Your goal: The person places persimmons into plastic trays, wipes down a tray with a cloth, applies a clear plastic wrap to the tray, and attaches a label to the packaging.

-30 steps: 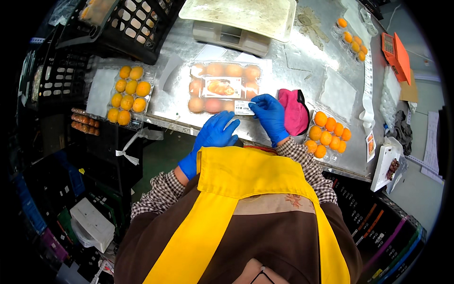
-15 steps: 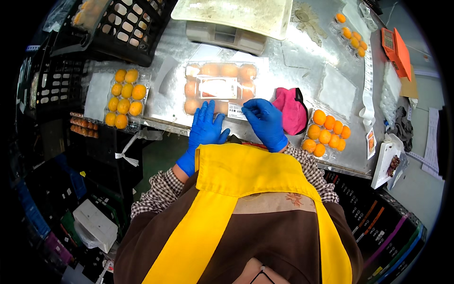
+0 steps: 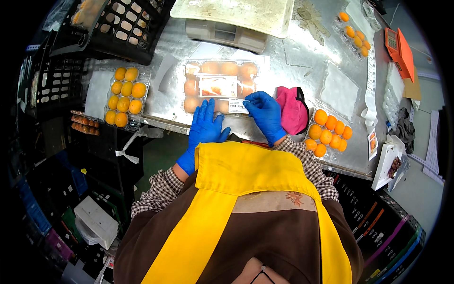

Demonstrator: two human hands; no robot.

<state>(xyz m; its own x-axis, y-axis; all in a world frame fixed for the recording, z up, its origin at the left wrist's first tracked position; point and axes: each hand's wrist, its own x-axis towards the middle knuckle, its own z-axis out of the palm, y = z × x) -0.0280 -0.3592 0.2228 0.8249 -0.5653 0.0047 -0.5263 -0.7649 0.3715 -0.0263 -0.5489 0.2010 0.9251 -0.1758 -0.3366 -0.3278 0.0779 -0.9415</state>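
Observation:
In front of me lies a closed clear plastic pack (image 3: 191, 72) of round orange fruit, with a picture label (image 3: 218, 87) on its lid. My left hand (image 3: 206, 122), in a blue glove, rests with its fingers stretched out on the pack's near edge. My right hand (image 3: 264, 113), gloved the same way, pinches the right end of a small white printed label (image 3: 236, 105) at the pack's near right part. Whether the label is fully stuck down cannot be seen. A pink cloth item with black trim (image 3: 290, 110) lies just right of that hand.
Open packs of orange fruit stand at left (image 3: 125, 97) and right (image 3: 327, 133). A scale with a pale tray (image 3: 232, 13) is beyond the pack, beside a black crate (image 3: 124, 29). An orange scale (image 3: 400, 53) and label strip (image 3: 369, 90) are at far right.
My right hand has shifted slightly right and away from me, and the white label's near edge sits a little farther away. My left hand has stayed in place.

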